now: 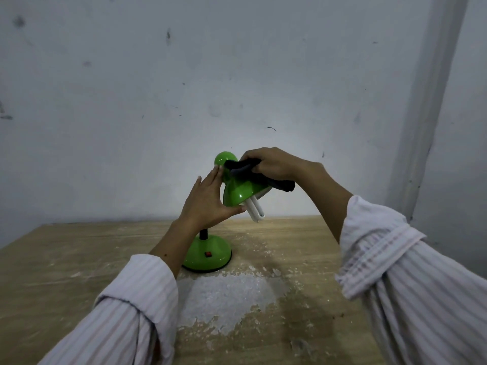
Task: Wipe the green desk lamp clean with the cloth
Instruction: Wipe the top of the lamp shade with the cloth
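Observation:
The green desk lamp (238, 193) stands on a round green base with a red switch on the wooden table (79, 259). Its shade is tilted, and a white tube bulb (254, 210) sticks out below it. My left hand (205, 204) holds the left side of the shade, fingers straight up along it and thumb under the rim. My right hand (274, 164) grips a dark cloth (253, 173) and presses it on the top of the shade. One end of the cloth hangs off to the right.
The tabletop is worn, with a large whitish peeled patch (226, 299) in front of the lamp base. A stained grey wall stands close behind the table. The table's right edge runs near my right sleeve.

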